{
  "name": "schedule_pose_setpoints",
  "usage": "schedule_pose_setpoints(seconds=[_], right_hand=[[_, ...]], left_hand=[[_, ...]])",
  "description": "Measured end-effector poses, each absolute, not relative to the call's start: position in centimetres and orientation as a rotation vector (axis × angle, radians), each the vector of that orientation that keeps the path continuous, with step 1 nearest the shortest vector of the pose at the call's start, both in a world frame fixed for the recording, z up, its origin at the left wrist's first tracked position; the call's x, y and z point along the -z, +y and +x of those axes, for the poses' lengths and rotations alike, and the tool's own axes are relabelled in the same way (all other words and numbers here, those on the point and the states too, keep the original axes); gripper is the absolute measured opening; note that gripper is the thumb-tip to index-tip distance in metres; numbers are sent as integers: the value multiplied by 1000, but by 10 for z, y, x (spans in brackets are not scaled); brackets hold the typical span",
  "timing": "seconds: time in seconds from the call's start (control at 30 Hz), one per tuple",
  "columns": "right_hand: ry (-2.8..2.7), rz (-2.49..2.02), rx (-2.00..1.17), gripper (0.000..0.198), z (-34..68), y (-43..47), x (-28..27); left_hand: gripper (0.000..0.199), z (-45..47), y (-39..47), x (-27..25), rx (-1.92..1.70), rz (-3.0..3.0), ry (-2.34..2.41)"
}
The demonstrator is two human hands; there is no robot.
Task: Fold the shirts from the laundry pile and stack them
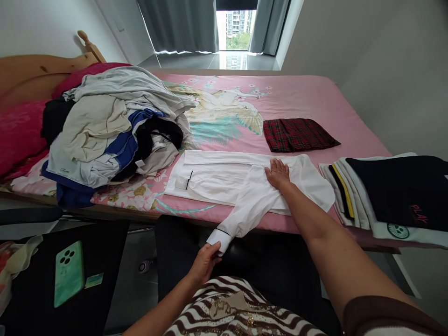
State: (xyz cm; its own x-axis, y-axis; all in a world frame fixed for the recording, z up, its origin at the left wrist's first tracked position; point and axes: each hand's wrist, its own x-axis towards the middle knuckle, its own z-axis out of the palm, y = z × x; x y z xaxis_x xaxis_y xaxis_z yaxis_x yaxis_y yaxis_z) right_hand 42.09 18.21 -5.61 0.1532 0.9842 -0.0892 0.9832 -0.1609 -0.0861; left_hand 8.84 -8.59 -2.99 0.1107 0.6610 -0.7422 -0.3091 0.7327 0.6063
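Note:
A white long-sleeved shirt (224,179) lies on the near edge of the bed, its collar side toward the left pile or hem, I cannot tell which. My left hand (206,262) pinches the cuff of one sleeve, which hangs over the bed's edge toward me. The cuff (220,239) is white with a thin dark line. My right hand (278,173) rests flat on the shirt, fingers spread, near where that sleeve folds across it. The other sleeve lies straight along the shirt's far side.
A heaped pile of clothes (98,130) is on the left of the bed (301,93). A folded red plaid garment (296,134) lies beyond the shirt. Folded clothes (395,186) are stacked at right. A green phone (69,274) and a small card (94,280) sit on a black surface.

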Motion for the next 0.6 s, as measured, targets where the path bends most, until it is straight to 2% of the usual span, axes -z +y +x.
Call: schedule_pose_setpoints(seconds=[0.07,0.13,0.23,0.4,0.6], right_hand=[[-2016,-2369,-202,68,421,182,56],[-2005,-2361,-212,67,420,182,55],[-1998,-2357,-233,67,420,181,53],[-1999,-2349,-241,67,421,182,53],[-2006,-2357,-216,67,421,183,54]], left_hand=[[34,79,-93,27,-607,571,1270],[30,69,-102,29,-331,767,1292],[34,57,-112,37,-134,881,1342],[32,53,-108,48,-340,1123,1534],[61,76,-68,60,-608,1222,1584]])
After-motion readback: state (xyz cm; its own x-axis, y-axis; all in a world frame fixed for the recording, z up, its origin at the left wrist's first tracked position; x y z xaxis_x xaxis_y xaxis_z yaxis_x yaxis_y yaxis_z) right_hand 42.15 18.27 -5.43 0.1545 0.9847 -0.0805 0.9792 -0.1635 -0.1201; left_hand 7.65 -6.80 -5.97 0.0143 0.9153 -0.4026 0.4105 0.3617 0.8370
